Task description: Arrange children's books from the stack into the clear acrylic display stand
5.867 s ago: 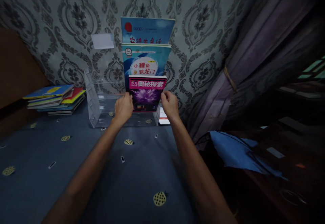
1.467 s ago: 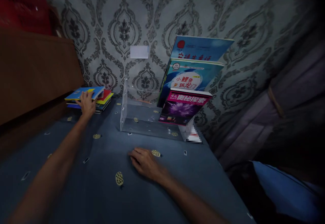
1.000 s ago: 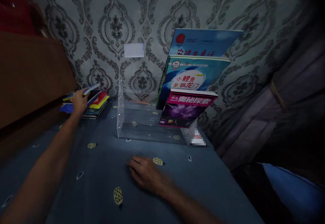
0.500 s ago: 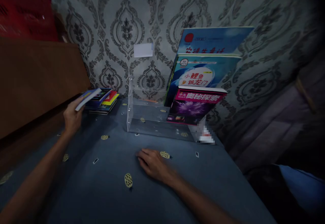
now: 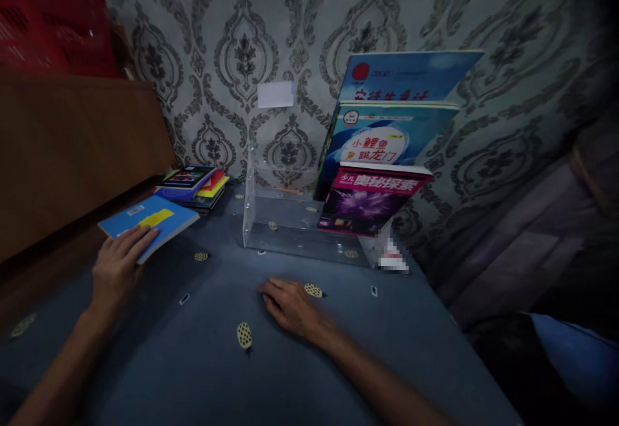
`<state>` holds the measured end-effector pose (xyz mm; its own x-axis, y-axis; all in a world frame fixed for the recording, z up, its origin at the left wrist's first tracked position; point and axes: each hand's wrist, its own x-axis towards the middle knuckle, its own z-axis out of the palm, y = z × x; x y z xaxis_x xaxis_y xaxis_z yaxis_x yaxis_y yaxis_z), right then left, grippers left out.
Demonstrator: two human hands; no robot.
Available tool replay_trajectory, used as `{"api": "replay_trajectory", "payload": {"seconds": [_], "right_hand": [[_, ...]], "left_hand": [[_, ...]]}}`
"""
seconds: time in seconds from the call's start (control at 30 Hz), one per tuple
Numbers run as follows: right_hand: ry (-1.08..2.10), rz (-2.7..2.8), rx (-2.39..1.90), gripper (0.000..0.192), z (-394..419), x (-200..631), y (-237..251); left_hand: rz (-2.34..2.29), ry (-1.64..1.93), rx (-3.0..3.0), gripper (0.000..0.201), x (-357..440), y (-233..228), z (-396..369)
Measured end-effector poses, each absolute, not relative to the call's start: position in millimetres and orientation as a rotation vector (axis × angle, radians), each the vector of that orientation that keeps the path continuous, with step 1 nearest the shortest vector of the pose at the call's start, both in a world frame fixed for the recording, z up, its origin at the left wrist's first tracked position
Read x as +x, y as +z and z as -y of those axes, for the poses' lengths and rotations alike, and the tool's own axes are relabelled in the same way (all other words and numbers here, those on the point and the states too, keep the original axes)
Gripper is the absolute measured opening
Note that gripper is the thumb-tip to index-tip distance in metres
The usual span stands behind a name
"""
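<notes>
Left hand [image 5: 117, 263] outstretched, fingers pinching blue book [image 5: 147, 217] — right hand [image 5: 289, 303] flat on tablecloth [image 5: 203, 355], fingers together.

The left hand [image 5: 116, 268] grips the near edge of a blue booklet [image 5: 149, 218], which is held flat just above the desk [image 5: 203, 361]. The right hand [image 5: 290, 307] rests palm down on the desk, its fingers [image 5: 268, 287] spread, holding nothing. A stack of books [image 5: 193, 186] lies against the wall beyond the booklet. A clear acrylic rack [image 5: 285, 220] stands beside the stack; its right half carries three books in tiers: a magenta book [image 5: 370, 200] in front, a teal book [image 5: 387, 136] behind it, a blue book [image 5: 411, 78] at the back.
</notes>
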<state>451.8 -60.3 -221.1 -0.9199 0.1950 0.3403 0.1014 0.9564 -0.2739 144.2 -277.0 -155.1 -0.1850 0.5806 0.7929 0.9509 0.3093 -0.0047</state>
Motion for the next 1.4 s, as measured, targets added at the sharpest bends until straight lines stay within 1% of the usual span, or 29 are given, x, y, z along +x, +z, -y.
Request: {"api": "replay_trajectory", "payload": {"seconds": [0.1, 0.2, 0.43, 0.57, 0.77, 0.97, 1.27, 1.33, 1.4], "right_hand": [[0.364, 2.736, -0.219, 0.013, 59.8, 451.2, -223.2], [0.37, 2.732, -0.221, 0.012, 59.6, 450.5, -224.8], [0.374, 2.735, -0.228, 0.014, 60.0, 449.9, -222.9], [0.365, 2.719, -0.212, 0.012, 59.9, 449.7, -223.5], [0.387, 2.718, -0.193, 0.011, 60.0, 451.9, -219.9], [0.441, 2.709, -0.191, 0.013, 60.1, 452.4, -216.3], [0.415, 2.702, -0.196, 0.015, 60.2, 452.2, -219.5], [0.413, 2.704, -0.207, 0.014, 60.0, 451.6, -220.7], [0.419, 2.707, -0.216, 0.014, 59.8, 451.2, -221.9]], "left_hand": [[1.953, -0.638, -1.317, 0.039, 156.4, -159.6, 290.6], [2.085, -0.705, -1.172, 0.038, 160.7, -154.7, 282.1], [2.427, -0.883, -0.691, 0.038, 138.7, -101.9, 212.5], [2.505, -0.884, -0.652, 0.041, 125.7, -92.2, 191.4], [2.448, -0.96, -0.763, 0.041, 119.0, -110.3, 208.9], [2.423, -0.888, -1.022, 0.04, 140.6, -129.5, 230.1], [2.396, -0.43, -1.566, 0.043, 183.2, -191.2, 256.7], [2.392, -0.314, -1.64, 0.043, 190.5, -197.5, 266.8], [2.431, -0.216, -1.762, 0.048, 193.6, -197.8, 275.8]]}}
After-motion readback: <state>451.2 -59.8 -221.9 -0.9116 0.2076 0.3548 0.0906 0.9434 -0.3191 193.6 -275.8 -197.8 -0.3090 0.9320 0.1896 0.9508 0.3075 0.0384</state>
